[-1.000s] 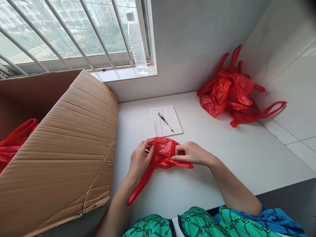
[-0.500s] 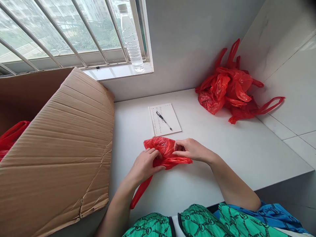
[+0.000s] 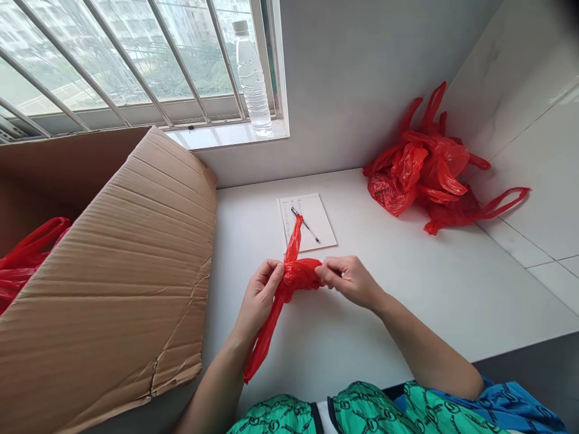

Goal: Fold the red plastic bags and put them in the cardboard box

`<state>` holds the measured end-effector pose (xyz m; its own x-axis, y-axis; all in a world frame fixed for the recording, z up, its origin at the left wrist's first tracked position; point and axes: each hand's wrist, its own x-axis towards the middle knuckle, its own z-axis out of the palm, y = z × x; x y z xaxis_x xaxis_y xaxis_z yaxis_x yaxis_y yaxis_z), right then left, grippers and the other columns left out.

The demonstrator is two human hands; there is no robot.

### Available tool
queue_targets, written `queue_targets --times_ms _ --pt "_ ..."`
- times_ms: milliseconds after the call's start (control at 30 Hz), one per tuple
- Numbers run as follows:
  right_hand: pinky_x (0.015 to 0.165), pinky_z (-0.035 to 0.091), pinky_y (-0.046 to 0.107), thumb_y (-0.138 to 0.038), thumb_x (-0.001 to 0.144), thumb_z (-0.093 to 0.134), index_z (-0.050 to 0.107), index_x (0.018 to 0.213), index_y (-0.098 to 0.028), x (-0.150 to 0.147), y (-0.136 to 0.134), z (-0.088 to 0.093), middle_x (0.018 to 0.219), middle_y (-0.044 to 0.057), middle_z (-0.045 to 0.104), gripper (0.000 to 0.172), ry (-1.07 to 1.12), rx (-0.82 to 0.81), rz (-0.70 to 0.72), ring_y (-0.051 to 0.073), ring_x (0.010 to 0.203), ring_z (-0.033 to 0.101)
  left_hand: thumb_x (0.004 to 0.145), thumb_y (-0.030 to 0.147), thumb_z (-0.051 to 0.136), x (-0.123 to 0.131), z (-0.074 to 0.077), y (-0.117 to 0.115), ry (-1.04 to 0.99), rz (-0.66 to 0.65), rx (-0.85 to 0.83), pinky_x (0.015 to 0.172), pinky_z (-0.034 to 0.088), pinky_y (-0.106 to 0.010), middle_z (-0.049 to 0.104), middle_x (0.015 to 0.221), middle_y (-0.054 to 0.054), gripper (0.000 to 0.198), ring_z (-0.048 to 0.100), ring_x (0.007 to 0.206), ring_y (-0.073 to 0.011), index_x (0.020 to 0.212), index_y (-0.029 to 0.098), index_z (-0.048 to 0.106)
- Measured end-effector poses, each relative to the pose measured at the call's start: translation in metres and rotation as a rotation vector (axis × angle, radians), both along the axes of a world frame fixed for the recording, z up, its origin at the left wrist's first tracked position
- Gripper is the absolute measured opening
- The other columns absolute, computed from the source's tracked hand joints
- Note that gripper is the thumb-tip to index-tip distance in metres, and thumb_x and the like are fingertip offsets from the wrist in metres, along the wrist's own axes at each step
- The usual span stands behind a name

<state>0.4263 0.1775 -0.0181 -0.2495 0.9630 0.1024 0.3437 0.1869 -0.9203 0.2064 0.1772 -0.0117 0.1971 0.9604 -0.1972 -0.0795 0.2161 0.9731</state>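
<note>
A red plastic bag is bunched into a tight roll between both my hands, just above the white counter. My left hand is closed round its left end, where one long handle hangs down toward me. My right hand pinches the right end. The other handle sticks up over a sheet of paper with a black pen on it.
A large cardboard box stands at the left with red bags inside. A pile of red bags lies in the far right corner by the tiled wall. A water bottle stands on the window sill.
The bag lay spread and crumpled on the counter; now it is squeezed into a narrow roll and raised a little, with one handle sticking up. Both hands have closed in on it.
</note>
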Motion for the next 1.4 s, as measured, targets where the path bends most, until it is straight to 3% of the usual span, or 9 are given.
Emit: queue_targets --times_ms 100,233,467,667,833,967,1067,1200,1400 --pt "0.063 0.048 0.031 -0.049 0.090 0.059 0.068 0.089 -0.025 -0.010 -0.003 0.000 0.085 0.002 0.070 0.026 0.000 0.068 0.028 0.017 0.070 0.061 0.089 0.050 0.060 0.000 0.000 0.000 -0.062 0.007 -0.057 0.046 0.044 -0.022 0.056 0.062 0.002 0.031 0.052 0.047 -0.0112 0.085 0.021 0.054" --pt "0.070 0.054 0.033 -0.045 0.085 0.067 0.064 0.113 -0.028 -0.017 -0.003 -0.004 0.109 0.004 0.069 0.033 0.070 0.071 0.051 0.018 0.082 0.066 0.086 0.044 0.067 0.000 -0.001 -0.001 -0.180 -0.086 -0.097 0.054 0.048 -0.022 0.062 0.075 0.001 0.025 0.055 0.056 -0.0108 0.093 0.021 0.058" --pt "0.073 0.053 0.033 -0.039 0.089 0.062 0.067 0.092 -0.023 -0.018 -0.003 -0.004 0.090 0.002 0.070 0.017 0.234 -0.086 0.119 0.017 0.079 0.065 0.082 0.032 0.074 -0.003 -0.003 0.001 -0.077 -0.117 0.062 0.066 0.049 -0.021 0.065 0.087 -0.001 0.022 0.059 0.076 -0.0121 0.096 0.022 0.060" --pt "0.072 0.053 0.032 -0.044 0.083 0.070 0.067 0.094 -0.022 -0.001 0.005 -0.003 0.094 0.004 0.069 0.024 0.326 -0.162 -0.072 0.017 0.082 0.065 0.082 0.030 0.074 -0.014 -0.005 0.008 0.027 0.043 0.194 0.076 0.050 -0.022 0.063 0.086 -0.001 0.023 0.058 0.081 -0.0122 0.097 0.021 0.060" --pt "0.064 0.053 0.030 -0.046 0.083 0.070 0.062 0.110 -0.025 0.002 0.007 -0.009 0.094 0.002 0.064 0.035 0.331 -0.301 -0.021 0.015 0.074 0.064 0.091 0.042 0.060 -0.014 -0.014 0.008 0.229 -0.056 0.176 0.076 0.052 -0.030 0.065 0.091 -0.004 0.025 0.062 0.085 -0.0174 0.105 0.022 0.058" --pt "0.070 0.053 0.031 -0.042 0.085 0.068 0.060 0.110 -0.026 -0.001 0.003 -0.005 0.104 0.003 0.065 0.031 0.186 -0.282 0.019 0.018 0.088 0.064 0.092 0.046 0.055 -0.007 -0.022 0.003 0.396 -0.217 0.164 0.072 0.053 -0.030 0.068 0.104 -0.008 0.029 0.065 0.087 -0.0202 0.107 0.021 0.062" --pt "0.071 0.052 0.031 -0.036 0.084 0.068 0.061 0.105 -0.025 -0.006 -0.001 -0.001 0.101 0.003 0.068 0.024 0.159 -0.250 0.106 0.019 0.092 0.064 0.092 0.041 0.056 0.000 -0.026 0.000 0.366 -0.265 0.171 0.073 0.053 -0.030 0.070 0.105 -0.008 0.028 0.066 0.087 -0.0208 0.106 0.019 0.066" --pt "0.080 0.053 0.033 -0.031 0.088 0.062 0.061 0.108 -0.025 -0.011 -0.003 -0.001 0.099 0.002 0.069 0.020 0.264 -0.263 0.143 0.018 0.093 0.065 0.088 0.036 0.063 0.004 -0.027 0.000 0.270 -0.204 0.137 0.079 0.053 -0.031 0.071 0.097 -0.007 0.023 0.066 0.086 -0.0212 0.099 0.016 0.067" --pt "0.068 0.053 0.029 -0.032 0.081 0.071 0.063 0.111 -0.025 0.004 0.006 -0.005 0.090 -0.001 0.062 0.031 0.387 -0.308 0.004 0.012 0.073 0.061 0.086 0.041 0.067 -0.003 -0.009 0.005 0.100 -0.130 0.057 0.072 0.050 -0.029 0.065 0.082 -0.003 0.026 0.063 0.076 -0.0177 0.089 0.017 0.058"
